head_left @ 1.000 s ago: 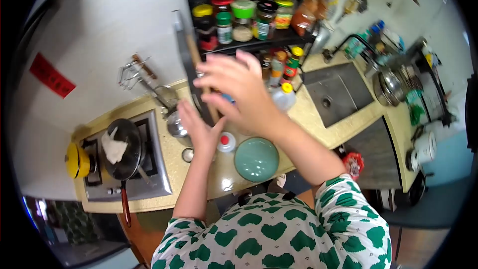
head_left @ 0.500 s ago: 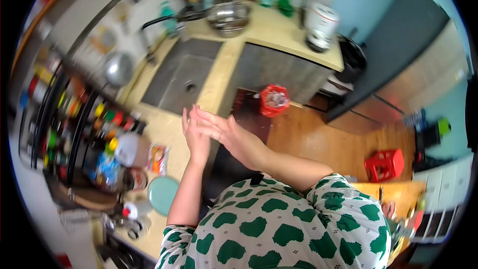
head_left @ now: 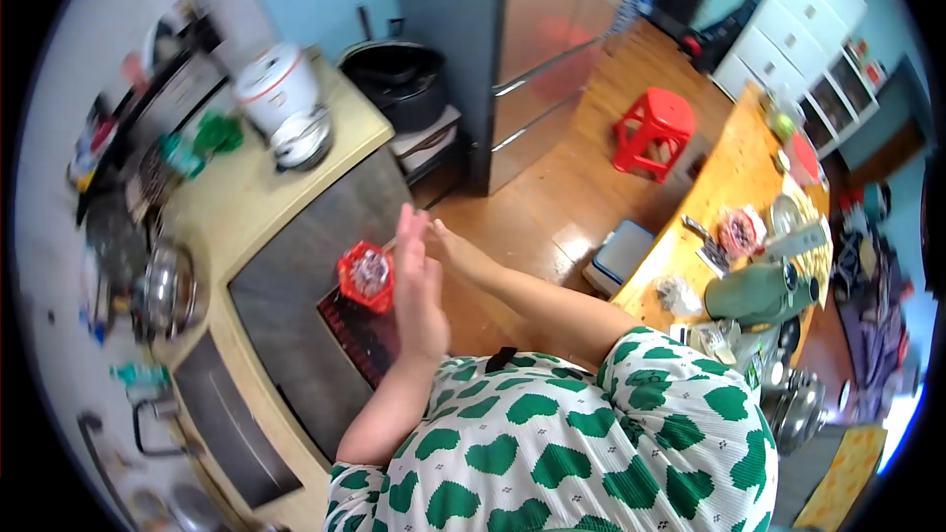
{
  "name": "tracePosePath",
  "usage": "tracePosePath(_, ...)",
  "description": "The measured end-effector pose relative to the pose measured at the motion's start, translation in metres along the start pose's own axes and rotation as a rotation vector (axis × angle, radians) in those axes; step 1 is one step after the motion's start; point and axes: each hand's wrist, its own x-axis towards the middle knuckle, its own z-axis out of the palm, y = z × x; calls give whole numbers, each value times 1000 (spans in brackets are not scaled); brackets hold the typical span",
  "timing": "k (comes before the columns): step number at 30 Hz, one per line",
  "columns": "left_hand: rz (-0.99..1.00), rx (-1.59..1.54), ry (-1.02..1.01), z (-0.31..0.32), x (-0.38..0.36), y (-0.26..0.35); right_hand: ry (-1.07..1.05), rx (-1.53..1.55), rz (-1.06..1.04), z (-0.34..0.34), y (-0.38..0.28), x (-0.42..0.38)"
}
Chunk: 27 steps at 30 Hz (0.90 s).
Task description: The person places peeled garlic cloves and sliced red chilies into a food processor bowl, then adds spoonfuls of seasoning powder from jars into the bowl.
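My left hand (head_left: 419, 291) is raised in front of my body, its fingers stretched out and nothing in it. Close beside it is my right hand (head_left: 455, 251), palm turned toward the left one, with its fingers extended and partly hidden behind the left hand. Both hands are bare and overlap in this view. Beyond my left hand, down on the floor, a red bin (head_left: 352, 288) with a bag inside stands by a dark red mat (head_left: 347, 335).
The counter (head_left: 222, 261) runs along the left with a sink (head_left: 236, 424), metal bowls (head_left: 168, 291) and a white rice cooker (head_left: 279, 89). A tall refrigerator (head_left: 542, 49) stands ahead. A red stool (head_left: 658, 128) is near the wooden table (head_left: 655, 281), which carries green thermoses (head_left: 749, 293).
My view and body have swung right, from the sink toward the refrigerator and wooden table. My hands, touching before, remain close together with fingers extended.
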Motion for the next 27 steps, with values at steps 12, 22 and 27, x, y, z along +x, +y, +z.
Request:
tracePosePath(12,48,1011,-706,139,244,-249,435,975,358,-240,14,75)
tracePosePath(22,-1432,-767,-947,355,364,-222,682,-880,464,-380,202,-19)
tracePosePath(27,-1165,-453,-1094,461,374,-223,656,-892,1075,-460,236,-113)
